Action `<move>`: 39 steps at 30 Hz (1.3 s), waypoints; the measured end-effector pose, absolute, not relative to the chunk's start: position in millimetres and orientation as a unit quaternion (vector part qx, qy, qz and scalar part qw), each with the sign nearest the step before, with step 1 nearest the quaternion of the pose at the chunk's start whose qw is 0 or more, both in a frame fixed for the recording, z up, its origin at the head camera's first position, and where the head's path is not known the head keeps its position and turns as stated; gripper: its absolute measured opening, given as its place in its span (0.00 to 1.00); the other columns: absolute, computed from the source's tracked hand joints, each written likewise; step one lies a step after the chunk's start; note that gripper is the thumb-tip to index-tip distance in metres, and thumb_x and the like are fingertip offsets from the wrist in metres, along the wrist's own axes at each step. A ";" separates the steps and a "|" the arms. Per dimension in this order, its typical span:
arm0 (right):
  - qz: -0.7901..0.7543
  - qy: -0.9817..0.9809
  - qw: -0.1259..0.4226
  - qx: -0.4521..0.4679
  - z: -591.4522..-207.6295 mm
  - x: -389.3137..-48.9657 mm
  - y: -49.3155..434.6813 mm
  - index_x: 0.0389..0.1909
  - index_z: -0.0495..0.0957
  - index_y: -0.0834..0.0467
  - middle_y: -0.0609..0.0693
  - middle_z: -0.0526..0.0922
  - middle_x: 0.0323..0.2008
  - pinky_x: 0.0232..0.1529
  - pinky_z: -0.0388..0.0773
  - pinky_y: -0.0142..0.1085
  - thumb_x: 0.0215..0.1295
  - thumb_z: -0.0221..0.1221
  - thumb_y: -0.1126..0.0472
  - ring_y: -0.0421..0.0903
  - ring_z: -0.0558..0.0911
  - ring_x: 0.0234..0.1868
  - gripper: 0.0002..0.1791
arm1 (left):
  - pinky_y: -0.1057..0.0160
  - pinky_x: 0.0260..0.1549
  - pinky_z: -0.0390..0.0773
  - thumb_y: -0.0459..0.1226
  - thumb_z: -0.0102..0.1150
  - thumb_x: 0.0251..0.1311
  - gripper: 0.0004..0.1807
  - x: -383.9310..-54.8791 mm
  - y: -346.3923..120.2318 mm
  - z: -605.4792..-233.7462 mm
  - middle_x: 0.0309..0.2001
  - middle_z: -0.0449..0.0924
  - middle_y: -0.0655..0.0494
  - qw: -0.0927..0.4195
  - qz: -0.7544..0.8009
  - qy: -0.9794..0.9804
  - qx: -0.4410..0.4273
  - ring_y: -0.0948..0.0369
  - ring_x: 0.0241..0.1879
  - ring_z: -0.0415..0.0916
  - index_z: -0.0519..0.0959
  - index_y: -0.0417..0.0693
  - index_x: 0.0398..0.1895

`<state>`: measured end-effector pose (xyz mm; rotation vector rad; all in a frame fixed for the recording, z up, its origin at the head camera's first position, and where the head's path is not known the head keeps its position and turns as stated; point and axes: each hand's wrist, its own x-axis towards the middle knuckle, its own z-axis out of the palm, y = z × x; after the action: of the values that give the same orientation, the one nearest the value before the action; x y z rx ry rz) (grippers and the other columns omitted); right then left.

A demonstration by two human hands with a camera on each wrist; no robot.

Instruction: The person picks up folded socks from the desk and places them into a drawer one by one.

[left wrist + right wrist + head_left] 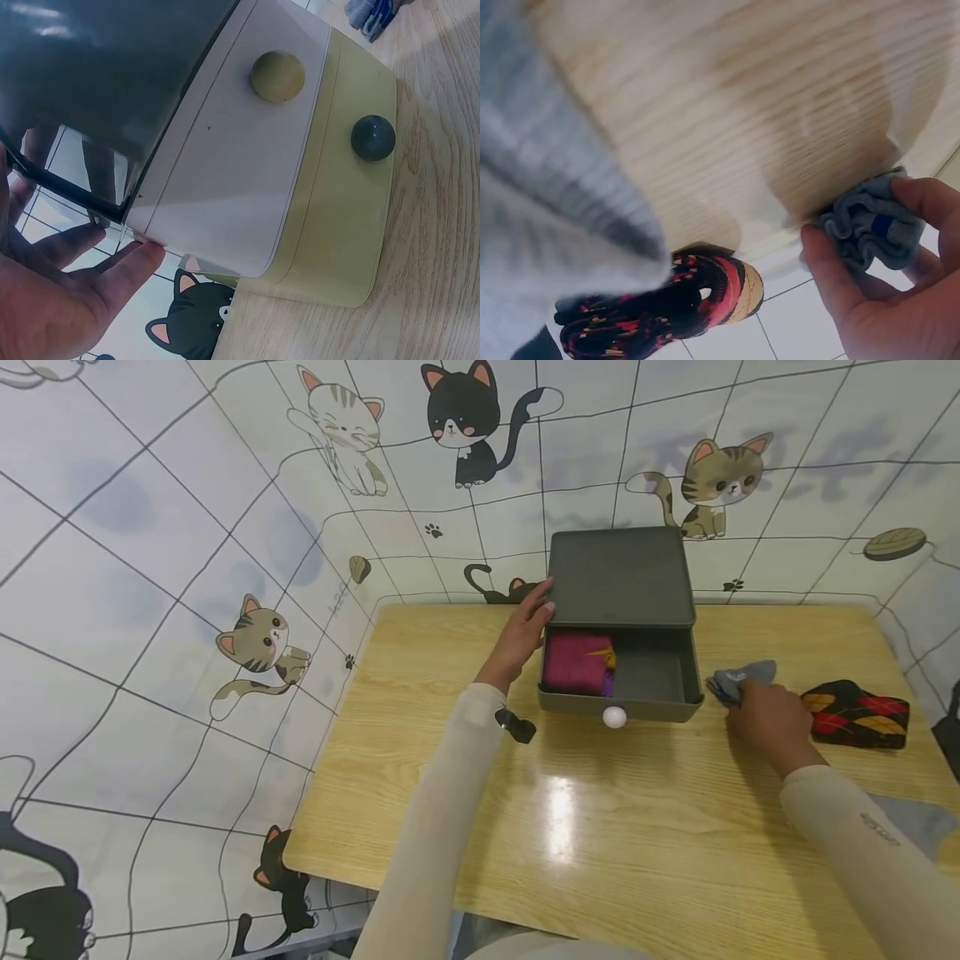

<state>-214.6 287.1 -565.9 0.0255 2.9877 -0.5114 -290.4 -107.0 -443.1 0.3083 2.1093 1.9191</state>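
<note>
A stacked drawer unit stands at the back of the table, its dark grey top drawer point(652, 707) pulled out by a white knob point(614, 717). Folded magenta cloth point(573, 664) fills the left part of that drawer, with bits of yellow and purple beside it. My left hand point(517, 639) rests against the unit's left side, fingers extended; the left wrist view shows this hand point(67, 292) at the unit's edge. To the right of the drawer, my right hand point(772, 718) pinches a folded grey sock point(877, 221) with a blue patch, low over the table, between thumb and fingers.
A folded black, red and yellow argyle sock point(855, 714) lies right of my right hand. Grey cloth point(911, 822) lies partly behind the right sleeve. Below the top drawer are a white drawer point(225, 165) and a yellow-green drawer point(345, 217), both closed. A cat-patterned wall point(600, 443) borders the table.
</note>
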 end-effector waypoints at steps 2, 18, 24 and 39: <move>-0.164 0.985 0.051 -0.007 -562.7 -216.1 288.3 0.45 0.74 0.68 0.73 0.77 0.32 0.13 0.66 0.50 0.57 0.57 0.62 0.65 0.76 0.25 0.17 | 0.45 0.62 0.64 0.47 0.43 0.74 0.28 -290.1 -107.0 -442.1 0.72 0.55 0.60 0.136 0.660 0.732 0.105 0.61 0.67 0.59 0.55 0.69 0.75; -0.200 0.979 0.040 0.009 -514.5 -193.3 317.2 0.61 0.71 0.68 0.77 0.72 0.51 0.21 0.70 0.48 0.64 0.59 0.46 0.74 0.74 0.39 0.34 | 0.50 0.60 0.68 0.47 0.42 0.75 0.28 -291.0 -102.1 -444.3 0.72 0.54 0.58 0.157 0.640 0.743 0.114 0.61 0.68 0.59 0.53 0.70 0.75; -0.228 0.972 -0.043 0.028 -454.2 -190.8 304.8 0.60 0.71 0.69 0.71 0.81 0.37 0.18 0.64 0.44 0.67 0.56 0.47 0.65 0.74 0.28 0.32 | 0.50 0.59 0.69 0.48 0.42 0.74 0.28 -289.7 -106.4 -440.6 0.72 0.55 0.60 0.151 0.643 0.743 0.104 0.61 0.67 0.60 0.54 0.70 0.75; -0.233 0.914 -0.221 -0.249 -375.2 -176.0 242.6 0.53 0.83 0.55 0.65 0.81 0.49 0.35 0.69 0.37 0.51 0.67 0.67 0.64 0.78 0.49 0.24 | 0.51 0.58 0.70 0.48 0.44 0.74 0.27 -289.1 -107.6 -439.2 0.71 0.56 0.62 0.145 0.648 0.741 0.098 0.62 0.67 0.60 0.56 0.71 0.74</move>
<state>-176.0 242.6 -375.2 -0.9154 3.3617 -0.8554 -289.1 -107.6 -439.2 0.2822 2.1350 1.8664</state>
